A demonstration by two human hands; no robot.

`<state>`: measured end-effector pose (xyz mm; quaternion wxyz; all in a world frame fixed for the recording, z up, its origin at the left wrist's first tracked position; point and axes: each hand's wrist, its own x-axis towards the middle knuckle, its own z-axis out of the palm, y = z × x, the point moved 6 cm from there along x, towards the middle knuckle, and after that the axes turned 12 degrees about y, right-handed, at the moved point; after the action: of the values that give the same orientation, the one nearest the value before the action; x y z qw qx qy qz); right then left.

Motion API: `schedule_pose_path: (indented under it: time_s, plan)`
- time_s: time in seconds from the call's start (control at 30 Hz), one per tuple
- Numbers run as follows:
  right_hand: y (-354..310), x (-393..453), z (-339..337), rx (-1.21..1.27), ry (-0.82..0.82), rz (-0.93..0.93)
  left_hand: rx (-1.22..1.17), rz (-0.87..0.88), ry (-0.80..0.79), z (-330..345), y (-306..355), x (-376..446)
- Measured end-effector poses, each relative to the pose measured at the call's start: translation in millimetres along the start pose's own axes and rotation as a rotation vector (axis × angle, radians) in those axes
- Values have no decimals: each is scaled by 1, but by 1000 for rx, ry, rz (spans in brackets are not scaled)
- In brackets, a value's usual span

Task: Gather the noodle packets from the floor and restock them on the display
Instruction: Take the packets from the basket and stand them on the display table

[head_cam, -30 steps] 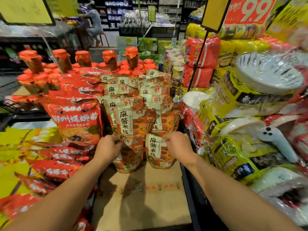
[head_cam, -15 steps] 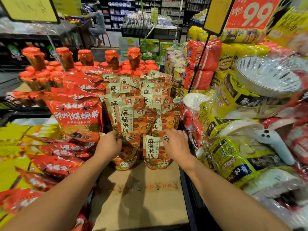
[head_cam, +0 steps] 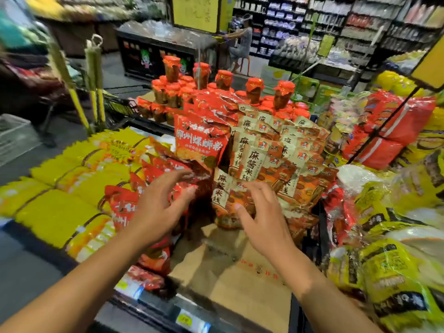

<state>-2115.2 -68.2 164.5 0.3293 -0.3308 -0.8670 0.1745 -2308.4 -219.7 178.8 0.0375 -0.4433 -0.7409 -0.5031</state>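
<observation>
Beige-and-orange noodle packets (head_cam: 271,159) stand in overlapping rows on the display, on a brown cardboard base (head_cam: 230,277). The frontmost packet (head_cam: 225,200) stands upright at the front of the rows. My right hand (head_cam: 262,219) hovers just in front of it with fingers spread, fingertips at its face, holding nothing. My left hand (head_cam: 158,203) is open too, fingers spread near the red noodle packets (head_cam: 199,140) to the left. Neither hand grips a packet.
Yellow packets (head_cam: 69,195) fill the left shelf. Red-capped jars (head_cam: 223,80) stand behind the noodles. Yellow and red bagged goods (head_cam: 394,236) crowd the right side. A shelf edge with price tags (head_cam: 185,318) runs along the front. A person sits far back in the aisle (head_cam: 240,44).
Both hands have let go of the front packets and pulled back, fingers now spread. The camera view has swung to the left, showing more of the yellow packets.
</observation>
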Motion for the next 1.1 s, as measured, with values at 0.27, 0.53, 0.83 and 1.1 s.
schedule_pose_path:
  time_s: [0.27, 0.53, 0.83, 1.1]
  plan:
    - [-153, -37, 102, 281, -219, -252, 290, -408, 334, -200, -128, -146]
    - [-290, -147, 246, 345, -625, -466, 381, -907, 602, -331, -214, -339]
    - [-374, -295, 411, 137, -971, -497, 302, -1345, 593, -408, -325, -533]
    - [-353, -421, 559, -156, -1266, -368, 203, -1588, 379, -405, -461, -632]
